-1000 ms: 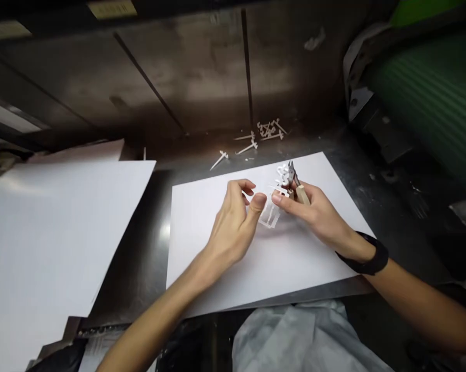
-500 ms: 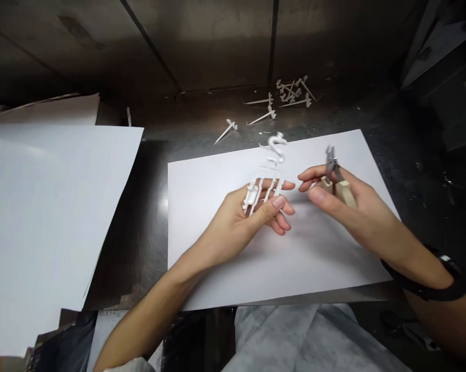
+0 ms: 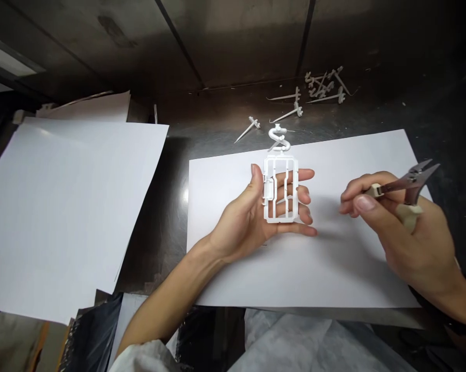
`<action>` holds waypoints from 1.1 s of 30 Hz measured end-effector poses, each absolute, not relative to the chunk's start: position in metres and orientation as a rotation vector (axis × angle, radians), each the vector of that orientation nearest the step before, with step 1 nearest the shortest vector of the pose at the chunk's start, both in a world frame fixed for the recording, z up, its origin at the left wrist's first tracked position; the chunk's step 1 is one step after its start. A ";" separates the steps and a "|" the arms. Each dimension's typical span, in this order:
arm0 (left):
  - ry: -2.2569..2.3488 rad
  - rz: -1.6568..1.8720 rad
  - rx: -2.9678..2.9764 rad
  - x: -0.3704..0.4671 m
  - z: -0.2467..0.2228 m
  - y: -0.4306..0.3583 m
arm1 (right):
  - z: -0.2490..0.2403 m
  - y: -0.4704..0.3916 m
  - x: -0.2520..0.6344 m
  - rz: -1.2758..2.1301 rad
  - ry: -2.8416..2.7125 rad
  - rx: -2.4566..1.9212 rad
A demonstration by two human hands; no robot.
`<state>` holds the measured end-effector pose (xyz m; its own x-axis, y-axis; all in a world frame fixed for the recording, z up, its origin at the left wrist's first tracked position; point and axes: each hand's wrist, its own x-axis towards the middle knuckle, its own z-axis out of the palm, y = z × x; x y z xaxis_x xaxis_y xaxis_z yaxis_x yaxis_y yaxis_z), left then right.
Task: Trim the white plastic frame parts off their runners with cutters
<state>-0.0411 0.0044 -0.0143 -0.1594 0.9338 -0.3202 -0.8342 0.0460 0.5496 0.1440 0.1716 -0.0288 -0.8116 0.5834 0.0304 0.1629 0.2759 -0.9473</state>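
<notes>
My left hand (image 3: 241, 222) is palm up with its fingers spread. It supports a flat white plastic frame (image 3: 269, 190) with thin inner bars, which lies across the fingers. At the frame's far end is an S-shaped white sprue (image 3: 279, 139), still joined to it. In my right hand (image 3: 415, 243) is a pair of side cutters (image 3: 410, 181) with cream handles, held between thumb and fingers. Their jaws stand apart and point away to the right, clear of the frame. Both hands are above a white paper sheet (image 3: 334, 279).
Cut white plastic sprue pieces (image 3: 324, 88) lie in a heap on the dark metal worktop (image 3: 217, 108), with single ones nearer the sheet. A large stack of white paper (image 3: 70, 206) takes up the left side. A metal wall (image 3: 248, 41) rises behind.
The frame has turned from tilted to nearly flat on my left hand, whose thumb has moved to its left edge. My right hand has moved right, and the cutters now point rightward.
</notes>
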 end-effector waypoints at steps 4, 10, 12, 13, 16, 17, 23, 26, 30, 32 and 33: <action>0.750 1.477 0.200 -0.038 -0.018 0.005 | -0.033 0.173 0.141 1.539 -2.210 -0.621; 0.632 1.349 0.263 -0.031 -0.026 0.007 | -0.036 0.172 0.133 1.673 -2.176 -0.622; 0.616 1.337 0.252 -0.028 -0.028 0.008 | -0.035 0.171 0.132 1.724 -2.161 -0.602; 0.610 1.334 0.242 -0.027 -0.028 0.008 | -0.035 0.171 0.131 1.745 -2.154 -0.591; 0.594 1.329 0.230 -0.024 -0.029 0.008 | -0.035 0.172 0.132 1.788 -2.135 -0.574; 0.595 1.326 0.234 -0.024 -0.029 0.008 | -0.035 0.173 0.132 1.809 -2.126 -0.575; 0.702 1.281 0.313 -0.025 -0.031 0.006 | -0.037 0.177 0.131 1.903 -2.079 -0.587; 0.818 1.294 0.352 -0.026 -0.031 0.005 | -0.037 0.176 0.130 1.921 -2.071 -0.562; 0.928 1.331 0.380 -0.026 -0.030 0.005 | -0.037 0.175 0.129 1.909 -2.058 -0.552; 0.930 1.333 0.398 -0.026 -0.030 0.005 | -0.036 0.175 0.129 1.861 -2.101 -0.553; 0.933 1.330 0.414 -0.025 -0.029 0.005 | -0.035 0.176 0.128 1.845 -2.122 -0.551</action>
<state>-0.0251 0.0054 -0.0294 -0.0378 0.9408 -0.3369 -0.6372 0.2371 0.7333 0.1284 0.1757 -0.0351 -0.8894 0.4553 -0.0411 0.1039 0.1138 -0.9881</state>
